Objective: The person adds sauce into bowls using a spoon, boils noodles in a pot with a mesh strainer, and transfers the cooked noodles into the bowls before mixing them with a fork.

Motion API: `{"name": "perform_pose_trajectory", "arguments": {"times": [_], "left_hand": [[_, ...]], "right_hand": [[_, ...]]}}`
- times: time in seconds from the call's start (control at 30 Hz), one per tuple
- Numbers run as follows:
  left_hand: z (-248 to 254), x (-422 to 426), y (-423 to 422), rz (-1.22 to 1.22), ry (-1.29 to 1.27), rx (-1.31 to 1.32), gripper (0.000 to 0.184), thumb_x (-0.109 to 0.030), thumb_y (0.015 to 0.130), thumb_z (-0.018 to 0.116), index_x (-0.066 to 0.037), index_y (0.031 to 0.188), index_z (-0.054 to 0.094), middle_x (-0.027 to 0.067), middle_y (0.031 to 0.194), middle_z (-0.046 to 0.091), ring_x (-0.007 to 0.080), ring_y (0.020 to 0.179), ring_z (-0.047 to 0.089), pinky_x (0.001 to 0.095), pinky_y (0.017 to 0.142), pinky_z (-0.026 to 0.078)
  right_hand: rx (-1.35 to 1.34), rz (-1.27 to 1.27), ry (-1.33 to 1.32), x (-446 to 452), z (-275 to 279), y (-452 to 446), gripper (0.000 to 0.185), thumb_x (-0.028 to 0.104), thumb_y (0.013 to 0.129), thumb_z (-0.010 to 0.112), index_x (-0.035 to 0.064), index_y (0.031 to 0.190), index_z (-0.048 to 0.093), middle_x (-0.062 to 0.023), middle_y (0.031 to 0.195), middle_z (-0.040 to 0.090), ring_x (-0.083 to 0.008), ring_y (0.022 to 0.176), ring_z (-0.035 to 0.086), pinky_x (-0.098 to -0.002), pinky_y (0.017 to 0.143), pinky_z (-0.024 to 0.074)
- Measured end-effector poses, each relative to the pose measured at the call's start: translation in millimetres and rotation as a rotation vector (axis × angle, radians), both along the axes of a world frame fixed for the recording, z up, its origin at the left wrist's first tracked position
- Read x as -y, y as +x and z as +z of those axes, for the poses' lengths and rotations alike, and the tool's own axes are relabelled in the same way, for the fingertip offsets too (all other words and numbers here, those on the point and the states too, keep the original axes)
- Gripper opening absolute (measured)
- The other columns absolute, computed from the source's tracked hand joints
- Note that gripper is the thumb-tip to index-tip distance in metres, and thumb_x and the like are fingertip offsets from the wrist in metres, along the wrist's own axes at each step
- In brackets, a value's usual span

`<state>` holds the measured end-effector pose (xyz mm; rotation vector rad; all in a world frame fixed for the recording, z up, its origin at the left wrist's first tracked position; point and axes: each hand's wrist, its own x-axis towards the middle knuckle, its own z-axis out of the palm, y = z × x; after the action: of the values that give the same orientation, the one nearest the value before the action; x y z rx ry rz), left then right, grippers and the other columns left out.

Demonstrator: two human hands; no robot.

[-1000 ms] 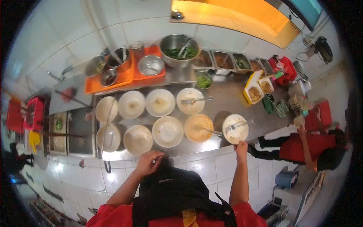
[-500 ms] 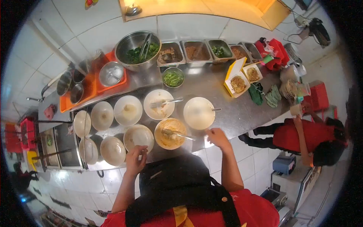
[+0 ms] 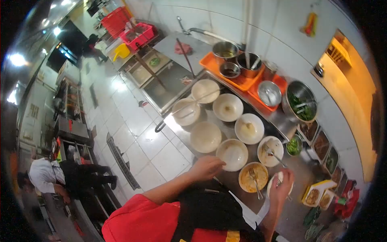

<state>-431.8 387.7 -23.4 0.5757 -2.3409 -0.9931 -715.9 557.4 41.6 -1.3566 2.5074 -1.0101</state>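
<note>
My left hand (image 3: 207, 167), its fingers stretched loosely to the right, is at the near rim of a pale bowl (image 3: 232, 155); I cannot tell if it touches. My right hand (image 3: 283, 186) is over a white bowl (image 3: 271, 189) with cutlery in it and covers much of it; its grip is not clear. Beside that bowl is a sauce-smeared bowl (image 3: 246, 183) holding a fork (image 3: 255, 185). Behind them is a bowl with scraps (image 3: 263, 161), with cutlery across it. Several other used bowls (image 3: 205, 137) stand in two rows on the steel counter.
A sink (image 3: 163, 93) lies beyond the bowls. Orange trays (image 3: 242, 84) hold metal pots. A steel bowl of greens (image 3: 308, 115), food pans (image 3: 321, 143) and a yellow box (image 3: 311, 195) stand to the right. A person in a white shirt (image 3: 46, 175) is at the left.
My view has swung left, bringing the sink and aisle into sight. My right hand has moved from beside the white bowl to over it. The bowls keep their arrangement.
</note>
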Motion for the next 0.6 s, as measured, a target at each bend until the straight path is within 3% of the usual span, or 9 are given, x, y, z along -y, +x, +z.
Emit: {"name": "perform_pose_trajectory", "arguments": {"times": [0.1,0.17,0.2,0.3,0.33,0.43,0.5,0.53,0.6], "left_hand": [[-0.5,57.3,44.7,0.243,-0.094,-0.028,0.03,0.001,0.074,0.07,-0.008,0.102,0.064,0.0085,0.091,0.066,0.0287,0.082,0.064,0.0407,0.073,0.048],[6.2,122.9,75.0,0.573,-0.237,-0.238,0.029,0.003,0.073,0.071,-0.006,0.098,0.062,0.0083,0.088,0.065,0.0255,0.081,0.063,0.0354,0.074,0.048],[6.6,159.4,94.7,0.775,-0.271,-0.256,0.029,0.002,0.074,0.073,-0.006,0.098,0.059,0.0087,0.09,0.064,0.0238,0.08,0.06,0.0337,0.074,0.049],[35.5,275.0,144.8,1.03,-0.218,-0.498,0.076,-0.01,0.067,0.087,-0.005,0.127,0.04,0.0065,0.112,0.045,0.0197,0.102,0.045,0.0356,0.096,0.038],[37.3,314.4,156.9,1.093,-0.287,-0.505,0.091,-0.014,0.066,0.089,-0.005,0.138,0.034,0.008,0.118,0.043,0.0208,0.106,0.044,0.0375,0.097,0.038],[47.5,404.0,176.1,1.105,-0.325,-0.367,0.096,-0.017,0.069,0.089,-0.004,0.143,0.03,0.0079,0.112,0.048,0.0218,0.103,0.049,0.0361,0.095,0.041],[39.9,450.9,181.2,0.393,0.334,-0.57,0.069,-0.02,0.08,0.082,-0.003,0.133,0.041,0.0046,0.102,0.054,0.0165,0.089,0.054,0.0321,0.084,0.046],[31.5,471.5,185.7,0.376,0.357,-0.565,0.069,-0.02,0.08,0.082,-0.003,0.133,0.041,0.0046,0.102,0.054,0.0165,0.089,0.054,0.0321,0.084,0.046],[11.9,506.7,199.3,0.295,0.776,-0.301,0.039,-0.021,0.089,0.073,-0.006,0.12,0.053,-0.0012,0.086,0.054,0.0101,0.074,0.053,0.0251,0.068,0.045]], "right_hand": [[0.129,0.148,-0.041,48.0,8.6,48.9,0.022,0.004,0.088,0.061,-0.0013,0.108,0.06,-0.0169,0.105,0.058,-0.0337,0.098,0.059,-0.0395,0.088,0.0474],[0.243,0.344,-0.048,84.6,19.2,86.5,0.018,0.004,0.087,0.062,-0.0013,0.105,0.062,-0.0137,0.094,0.063,-0.0281,0.083,0.063,-0.0358,0.078,0.0505],[0.229,0.345,-0.05,102.7,18.3,103.4,0.018,0.004,0.087,0.062,-0.0013,0.105,0.062,-0.0137,0.094,0.063,-0.0281,0.083,0.063,-0.0358,0.078,0.0505],[0.399,0.377,-0.065,160.8,11.2,157.8,0.018,0.005,0.087,0.065,-0.0017,0.104,0.065,-0.0127,0.089,0.066,-0.0225,0.074,0.063,-0.0318,0.07,0.0509],[0.442,0.399,-0.039,184.5,13.2,174.5,0.019,0.005,0.087,0.066,-0.0017,0.105,0.065,-0.0132,0.089,0.066,-0.0219,0.075,0.064,-0.0313,0.07,0.0511],[0.498,0.496,0.007,254.0,25.0,222.7,0.019,0.007,0.088,0.066,-0.0015,0.106,0.066,-0.0134,0.09,0.067,-0.0212,0.077,0.065,-0.0305,0.07,0.0517],[0.528,0.547,0.027,286.6,31.9,252.8,0.02,0.007,0.089,0.066,-0.0013,0.107,0.066,-0.0131,0.091,0.067,-0.021,0.079,0.065,-0.0302,0.07,0.0521],[0.53,0.611,0.043,301.0,36.1,263.7,0.021,0.008,0.089,0.066,-0.001,0.108,0.065,-0.0128,0.093,0.066,-0.021,0.08,0.066,-0.0305,0.07,0.0526],[0.552,0.684,0.062,322.7,45.3,280.9,0.025,0.008,0.09,0.066,0.0007,0.114,0.064,-0.0118,0.096,0.065,-0.0209,0.082,0.066,-0.031,0.072,0.0537]]}}
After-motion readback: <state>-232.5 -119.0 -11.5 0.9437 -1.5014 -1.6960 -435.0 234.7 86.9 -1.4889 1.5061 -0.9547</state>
